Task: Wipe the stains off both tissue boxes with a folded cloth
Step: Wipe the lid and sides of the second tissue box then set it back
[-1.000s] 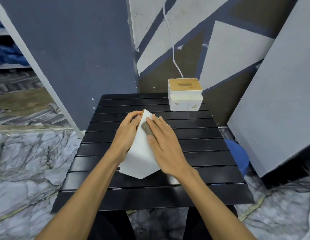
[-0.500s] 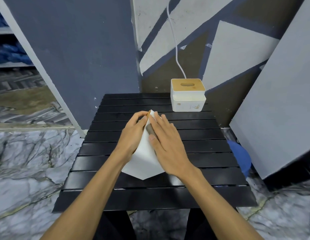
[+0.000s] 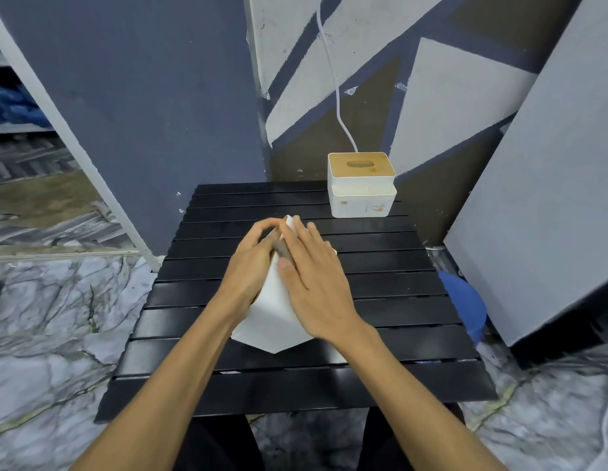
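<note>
At the far left edge a shelf (image 3: 10,110) with blue bundles is cut off by the frame, too blurred to say what they are. Below it lies the marbled floor (image 3: 41,317). The black slatted tabletop (image 3: 380,294) fills the middle; its legs are out of sight.

The left hand (image 3: 250,266) grips the near tissue box (image 3: 272,317) from its left side, fingers curled over the upper far corner. This white box stands at the middle of the tabletop, turned so that one lower corner points toward the person. Both hands cover most of it, so its top and any stains cannot be made out.

Between the hands a small grey-brown strip of the cloth (image 3: 281,250) shows; the rest is hidden under the fingers, and its fold cannot be told. The right hand (image 3: 316,290) lies flat on the box's right face, fingers straight and close together, pressing on the cloth.

The far tissue box (image 3: 362,198) stands well apart at the far right corner of the tabletop, white with a wooden lid and a slot. Small brownish marks show on its front. A white cable (image 3: 336,96) hangs down the painted wall behind it; its lower end is hidden by the box.

To the right, a blue round thing (image 3: 464,300) on the floor is partly hidden by the tabletop's edge. A grey panel (image 3: 540,198) leans beside it, cut off at the frame.
</note>
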Demonstrator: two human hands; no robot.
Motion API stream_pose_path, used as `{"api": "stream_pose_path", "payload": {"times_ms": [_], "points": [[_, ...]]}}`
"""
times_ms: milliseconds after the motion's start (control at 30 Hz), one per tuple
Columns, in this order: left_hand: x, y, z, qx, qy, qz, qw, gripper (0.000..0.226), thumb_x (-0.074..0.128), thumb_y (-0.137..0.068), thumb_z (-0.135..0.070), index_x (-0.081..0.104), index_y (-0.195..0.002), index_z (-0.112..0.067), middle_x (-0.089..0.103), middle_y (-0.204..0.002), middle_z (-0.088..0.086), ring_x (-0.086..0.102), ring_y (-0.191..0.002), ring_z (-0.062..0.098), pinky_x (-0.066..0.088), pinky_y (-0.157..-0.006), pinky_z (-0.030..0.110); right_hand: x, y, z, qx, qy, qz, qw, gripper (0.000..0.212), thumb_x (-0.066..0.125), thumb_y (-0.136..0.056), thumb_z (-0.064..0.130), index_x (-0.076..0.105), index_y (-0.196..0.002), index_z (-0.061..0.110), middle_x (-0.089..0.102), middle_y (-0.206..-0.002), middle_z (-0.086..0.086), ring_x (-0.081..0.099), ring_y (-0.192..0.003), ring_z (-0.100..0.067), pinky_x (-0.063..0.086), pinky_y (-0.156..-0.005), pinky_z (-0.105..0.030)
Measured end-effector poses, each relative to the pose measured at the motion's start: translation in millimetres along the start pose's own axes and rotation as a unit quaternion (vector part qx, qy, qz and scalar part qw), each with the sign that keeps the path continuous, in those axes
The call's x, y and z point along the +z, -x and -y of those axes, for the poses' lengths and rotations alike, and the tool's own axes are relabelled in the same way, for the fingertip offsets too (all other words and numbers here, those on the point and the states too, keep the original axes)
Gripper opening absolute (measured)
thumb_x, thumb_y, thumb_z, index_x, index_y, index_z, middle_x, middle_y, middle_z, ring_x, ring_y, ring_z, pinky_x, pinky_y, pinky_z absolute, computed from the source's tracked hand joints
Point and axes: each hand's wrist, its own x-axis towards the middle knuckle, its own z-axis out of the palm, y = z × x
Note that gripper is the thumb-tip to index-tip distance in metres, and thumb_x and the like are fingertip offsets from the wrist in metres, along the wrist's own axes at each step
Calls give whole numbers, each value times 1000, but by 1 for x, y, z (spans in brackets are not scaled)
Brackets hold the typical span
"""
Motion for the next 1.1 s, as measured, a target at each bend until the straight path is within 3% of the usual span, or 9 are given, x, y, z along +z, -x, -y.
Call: {"api": "stream_pose_path", "payload": {"times_ms": [100,233,333,433,567,800,933,1033,1100], "points": [[-2,1,-1,4,-2,2,1000,26,45,-105,-34,62,-122,-44,70,-115,-19,63,-109,2,49,-90,26,-1,-29,-5,-2,-14,9,1000,49,25,-105,37,16,-153,34,6,-163,11,-3,-149,-8,0,-120,-35],[-5,-1,-1,-6,-2,-14,1000,22,46,-105,-36,63,-115,-45,70,-111,-14,68,-100,14,53,-82,33,-2,-35,-27,53,-18,12,998,49,22,-105,39,18,-153,30,9,-163,8,0,-150,-11,9,-121,-45],[-6,-1,0,-9,7,-17,1000,23,46,-104,-35,64,-112,-46,72,-107,-12,69,-99,19,55,-85,39,1,-8,-15,43,-8,-4,999,56,17,-100,45,19,-153,27,10,-162,8,1,-150,-11,7,-122,-40],[-6,2,0,2,10,-7,1000,24,47,-104,-31,65,-115,-42,73,-109,-15,70,-101,7,55,-87,31,6,-2,5,-13,14,-10,1000,56,17,-100,44,19,-153,27,12,-162,8,3,-150,-11,4,-120,-30],[-8,4,-1,6,11,-11,1000,25,46,-105,-33,64,-119,-41,72,-110,-20,65,-104,-4,46,-81,19,4,-29,5,-10,-23,9,1000,48,26,-105,39,23,-152,31,13,-162,7,4,-149,-9,9,-122,-37],[-9,0,1,-14,14,-27,999,20,48,-103,-38,65,-110,-47,72,-106,-11,70,-98,21,56,-87,42,3,-6,-16,50,-30,3,998,58,18,-100,49,21,-153,26,12,-162,8,3,-149,-9,10,-122,-38],[-8,1,4,0,6,-20,1000,24,45,-104,-35,64,-112,-48,71,-109,-17,68,-105,13,56,-91,38,4,6,2,-3,12,1,1000,64,9,-95,50,16,-154,26,9,-162,7,1,-150,-10,3,-121,-30],[-5,3,3,8,-7,-14,1000,23,46,-103,-38,63,-114,-49,70,-113,-22,62,-112,3,49,-98,32,3,-17,2,-7,-13,6,1000,52,22,-103,41,17,-154,28,11,-162,6,2,-150,-11,5,-122,-34],[-4,2,3,5,-13,-14,1000,22,45,-103,-42,63,-116,-49,70,-114,-19,63,-113,7,49,-99,35,1,-36,-6,5,-27,13,1000,50,24,-105,38,18,-153,28,12,-162,5,2,-150,-11,8,-122,-39]]}}
